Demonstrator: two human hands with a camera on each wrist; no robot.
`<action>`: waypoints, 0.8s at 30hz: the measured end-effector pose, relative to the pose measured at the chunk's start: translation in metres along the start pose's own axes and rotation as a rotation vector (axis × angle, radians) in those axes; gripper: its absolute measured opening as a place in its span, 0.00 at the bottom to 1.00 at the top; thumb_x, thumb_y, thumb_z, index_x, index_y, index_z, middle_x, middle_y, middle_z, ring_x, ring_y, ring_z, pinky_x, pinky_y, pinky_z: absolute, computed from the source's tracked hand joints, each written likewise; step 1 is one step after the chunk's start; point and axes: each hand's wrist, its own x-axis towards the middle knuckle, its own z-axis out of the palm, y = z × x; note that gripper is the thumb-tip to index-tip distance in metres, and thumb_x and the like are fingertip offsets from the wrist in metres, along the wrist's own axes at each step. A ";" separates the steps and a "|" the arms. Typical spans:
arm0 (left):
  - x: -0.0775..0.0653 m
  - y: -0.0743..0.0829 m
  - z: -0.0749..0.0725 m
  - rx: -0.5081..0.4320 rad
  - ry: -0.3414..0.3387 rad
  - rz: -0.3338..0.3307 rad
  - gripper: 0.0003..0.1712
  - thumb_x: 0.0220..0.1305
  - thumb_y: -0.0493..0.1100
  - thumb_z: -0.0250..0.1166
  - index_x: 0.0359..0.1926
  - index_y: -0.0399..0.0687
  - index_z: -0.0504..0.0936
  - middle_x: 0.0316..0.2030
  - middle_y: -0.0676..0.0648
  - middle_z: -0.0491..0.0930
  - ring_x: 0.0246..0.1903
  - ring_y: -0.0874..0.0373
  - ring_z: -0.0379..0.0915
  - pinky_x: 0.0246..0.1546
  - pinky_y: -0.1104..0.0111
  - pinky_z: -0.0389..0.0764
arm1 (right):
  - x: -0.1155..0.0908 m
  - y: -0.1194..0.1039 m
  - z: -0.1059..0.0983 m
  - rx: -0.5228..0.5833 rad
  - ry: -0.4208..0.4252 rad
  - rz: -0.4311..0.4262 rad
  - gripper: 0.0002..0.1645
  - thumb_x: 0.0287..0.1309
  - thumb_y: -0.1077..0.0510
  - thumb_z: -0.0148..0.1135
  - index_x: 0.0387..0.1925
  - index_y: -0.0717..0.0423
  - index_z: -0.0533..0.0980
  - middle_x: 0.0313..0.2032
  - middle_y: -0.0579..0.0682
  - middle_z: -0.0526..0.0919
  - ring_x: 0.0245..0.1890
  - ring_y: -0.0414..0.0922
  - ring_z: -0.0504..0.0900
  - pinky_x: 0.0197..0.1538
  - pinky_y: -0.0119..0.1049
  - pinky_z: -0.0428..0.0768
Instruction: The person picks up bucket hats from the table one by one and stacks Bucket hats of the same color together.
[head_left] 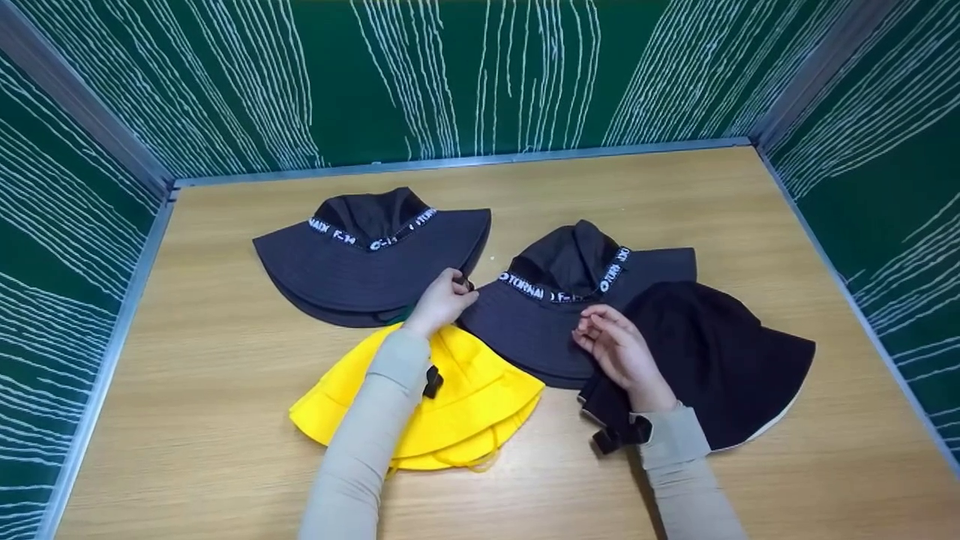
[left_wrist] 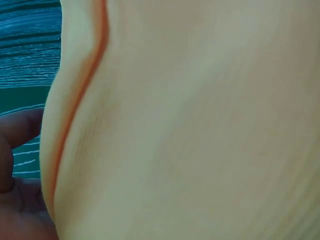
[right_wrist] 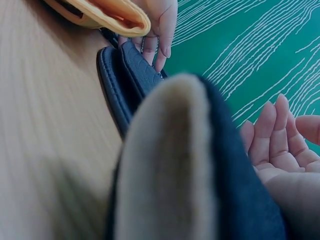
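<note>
My left hand (head_left: 444, 301) reaches over a yellow bucket hat (head_left: 480, 375) and pinches the left brim edge of a dark grey bucket hat (head_left: 517, 322) with a lettered band. The yellow hat's pale brim (left_wrist: 175, 120) fills most of the left wrist view, covering much of that hand. My right hand (head_left: 616, 349) hovers over the grey hat's front brim, fingers loosely bent and holding nothing. Beside its wrist lies a black bucket hat (head_left: 705, 360); the cream-lined brim (right_wrist: 165, 165) looms large in the right wrist view, with the right hand (right_wrist: 285, 145) behind it.
Another dark grey lettered hat (head_left: 367, 262) lies at the back left, close to the left hand. All the hats are on a wooden table (head_left: 187, 390). Green panels (head_left: 465, 82) with white streaks wall the back and both sides. The black and middle grey hats overlap.
</note>
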 end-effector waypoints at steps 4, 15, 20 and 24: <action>0.001 0.000 0.000 0.018 -0.015 -0.008 0.26 0.64 0.41 0.61 0.59 0.34 0.66 0.48 0.37 0.77 0.49 0.47 0.74 0.55 0.61 0.74 | 0.000 0.001 0.000 -0.002 0.002 -0.003 0.21 0.70 0.68 0.37 0.37 0.53 0.78 0.31 0.45 0.82 0.35 0.40 0.79 0.47 0.32 0.77; 0.002 0.002 0.000 0.106 -0.040 -0.013 0.19 0.62 0.42 0.64 0.50 0.36 0.74 0.44 0.40 0.76 0.45 0.50 0.70 0.53 0.63 0.72 | 0.000 0.001 -0.001 -0.005 -0.012 -0.008 0.21 0.70 0.68 0.37 0.37 0.53 0.78 0.31 0.45 0.81 0.35 0.40 0.79 0.48 0.32 0.77; 0.003 0.001 0.000 0.064 0.008 -0.016 0.17 0.60 0.43 0.66 0.45 0.37 0.73 0.35 0.45 0.71 0.38 0.52 0.67 0.44 0.67 0.70 | 0.000 0.001 0.000 -0.007 -0.012 -0.008 0.22 0.70 0.69 0.36 0.37 0.53 0.78 0.31 0.45 0.81 0.35 0.40 0.79 0.48 0.32 0.77; 0.003 0.001 -0.001 0.043 -0.005 -0.013 0.17 0.60 0.47 0.66 0.42 0.39 0.76 0.35 0.47 0.71 0.38 0.53 0.68 0.43 0.68 0.70 | 0.001 0.001 0.000 -0.006 -0.008 -0.005 0.22 0.70 0.69 0.35 0.37 0.53 0.78 0.31 0.45 0.81 0.35 0.40 0.79 0.48 0.32 0.77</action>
